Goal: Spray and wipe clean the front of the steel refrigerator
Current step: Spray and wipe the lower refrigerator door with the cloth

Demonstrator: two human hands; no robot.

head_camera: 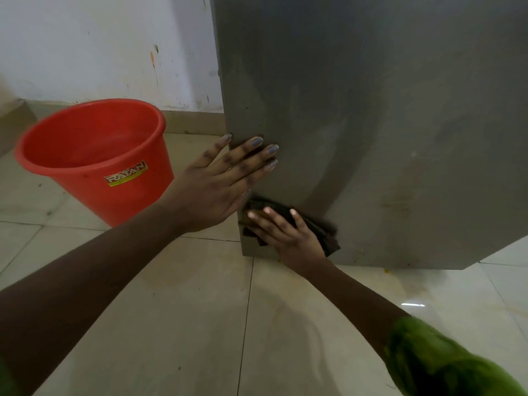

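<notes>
Steel refrigerator point(371, 124) front fills the right of the view, with streaks on it. Right hand point(288, 238), fingers spread flat, presses the dark cloth point(328, 237) on its bottom-left corner. Left hand point(217, 184), fingers straight, lies flat on the left edge just above and will likely leave prints. Cloth sits near the floor point(185, 310): could pick up grit and scratch the steel. Red bucket point(85, 192) stands left, beside the left forearm. An elbow swing could tip it.
</notes>
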